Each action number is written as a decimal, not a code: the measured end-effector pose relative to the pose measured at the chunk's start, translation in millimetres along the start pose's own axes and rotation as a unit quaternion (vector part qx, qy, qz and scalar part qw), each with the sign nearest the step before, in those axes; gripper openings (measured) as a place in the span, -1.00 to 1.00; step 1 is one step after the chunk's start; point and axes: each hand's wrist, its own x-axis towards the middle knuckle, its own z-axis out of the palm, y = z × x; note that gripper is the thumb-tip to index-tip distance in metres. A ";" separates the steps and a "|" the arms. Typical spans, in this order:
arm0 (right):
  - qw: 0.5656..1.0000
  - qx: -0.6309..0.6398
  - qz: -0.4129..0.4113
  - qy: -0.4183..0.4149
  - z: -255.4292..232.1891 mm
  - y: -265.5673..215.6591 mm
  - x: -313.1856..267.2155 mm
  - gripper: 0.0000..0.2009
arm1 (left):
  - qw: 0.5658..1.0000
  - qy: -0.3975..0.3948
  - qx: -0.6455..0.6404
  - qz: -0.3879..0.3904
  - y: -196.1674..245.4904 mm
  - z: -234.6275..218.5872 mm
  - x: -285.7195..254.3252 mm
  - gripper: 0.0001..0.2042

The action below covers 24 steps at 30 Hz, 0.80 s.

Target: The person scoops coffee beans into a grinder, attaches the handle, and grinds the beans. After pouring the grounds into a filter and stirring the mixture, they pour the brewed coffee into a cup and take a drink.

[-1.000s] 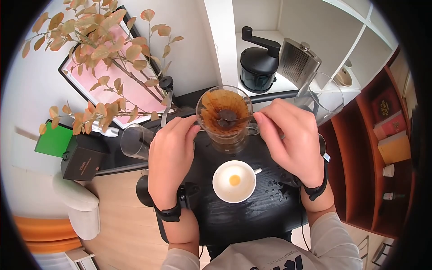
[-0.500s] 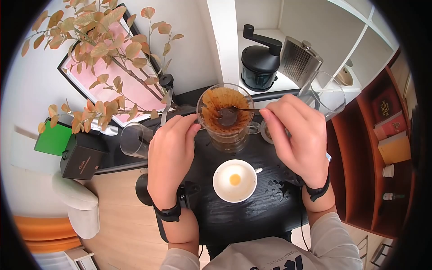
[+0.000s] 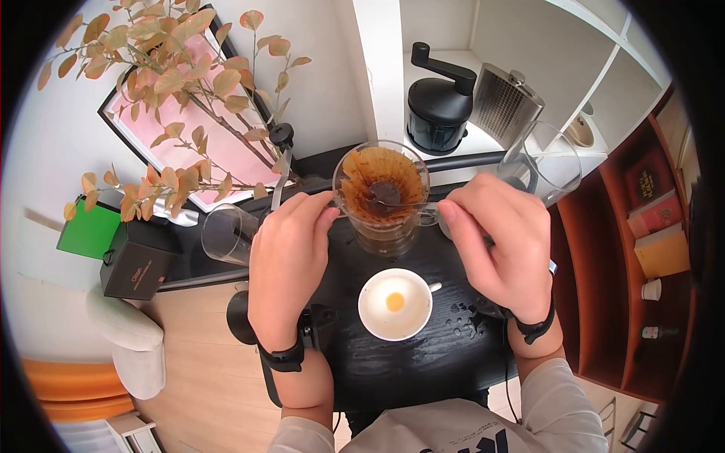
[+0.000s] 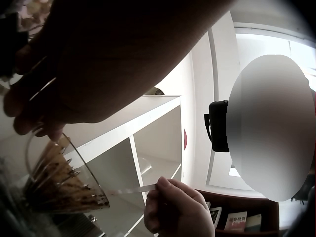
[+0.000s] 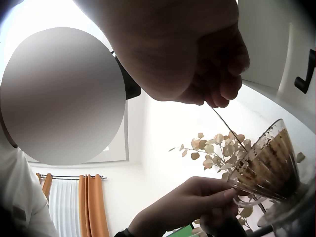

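A clear glass coffee dripper sits over a glass server. Brown-stained filter paper lines it, with dark wet coffee at the bottom. My left hand grips the dripper's handle on the left side; the right wrist view shows the loop at the fingers. Between thumb and fingers, my right hand pinches a slim metal spoon. It reaches across the rim, its far end down in the coffee. Nearer my body stands a white cup with a little yellow liquid inside.
Water drops lie on the black table right of the cup. Empty-looking glass vessels stand left and right of the hands. Behind are a black hand grinder and a steel flask on a white shelf.
The spoon swings through the coffee: its end moves right half a second ago, then back left. My right hand has shifted slightly right. The left hand keeps its grip on the dripper.
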 end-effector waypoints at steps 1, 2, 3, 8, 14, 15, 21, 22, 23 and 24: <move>1.000 0.002 0.001 -0.005 2.1 1.3 -0.8 -0.87 | 1.000 -0.005 -0.007 -0.027 1.2 -0.3 -0.1 -0.84; 1.000 0.003 0.001 -0.009 3.8 2.6 -1.2 -0.87 | 1.000 -0.003 -0.007 -0.026 1.9 -0.5 0.0 -0.84; 1.000 0.003 0.000 -0.008 4.8 3.9 -1.4 -0.87 | 1.000 -0.007 -0.006 -0.029 2.3 -0.8 0.0 -0.84; 0.999 -0.043 0.004 -0.020 5.9 8.6 -0.1 -0.87 | 0.999 -0.011 -0.004 -0.031 1.9 -1.3 0.0 -0.84; 0.998 -0.066 -0.002 -0.007 3.3 8.5 1.0 -0.87 | 1.000 -0.010 -0.005 -0.023 2.0 -1.8 0.4 -0.84; 0.998 -0.066 -0.002 -0.007 3.3 8.2 1.3 -0.87 | 1.000 -0.010 -0.003 -0.022 1.7 -1.6 0.3 -0.84; 0.997 -0.072 -0.011 0.000 9.4 6.6 0.6 -0.85 | 1.000 -0.012 0.002 -0.026 1.6 -1.1 0.3 -0.84; 0.998 -0.067 -0.014 -0.006 10.6 5.3 0.3 -0.84 | 0.999 -0.013 0.001 -0.030 1.7 -1.2 0.2 -0.84; 0.998 -0.062 -0.018 -0.012 11.1 4.6 0.0 -0.83 | 0.999 -0.013 0.002 -0.029 2.0 -1.3 0.2 -0.84; 0.998 -0.062 -0.018 -0.011 11.1 4.4 -0.3 -0.83 | 0.999 -0.014 0.001 -0.031 2.5 -1.5 0.3 -0.84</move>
